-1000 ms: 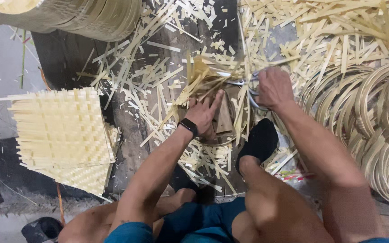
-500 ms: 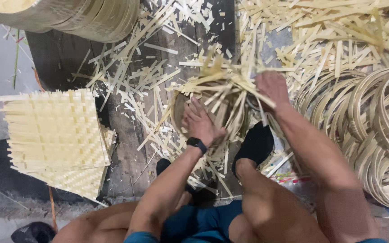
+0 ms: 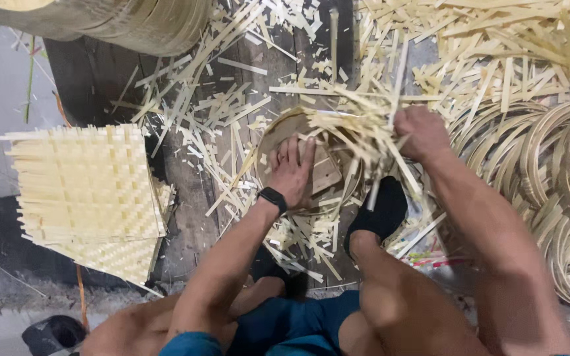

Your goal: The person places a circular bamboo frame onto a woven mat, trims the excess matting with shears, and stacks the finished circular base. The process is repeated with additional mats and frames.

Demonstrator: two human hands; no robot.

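Your left hand (image 3: 293, 173) now presses flat, fingers spread, inside the round basket (image 3: 278, 142); your right hand (image 3: 420, 134), fisted, has gathered the loose strips (image 3: 357, 128) upward.

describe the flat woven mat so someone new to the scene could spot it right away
Start from the dark wooden board strewn with pale bamboo offcuts, and look to its left edge. There lies a stack of square woven bamboo mats, apart from the left hand. Unlike the loose strips and the round bamboo hoops on the right, it is flat, checkered and straight-edged.
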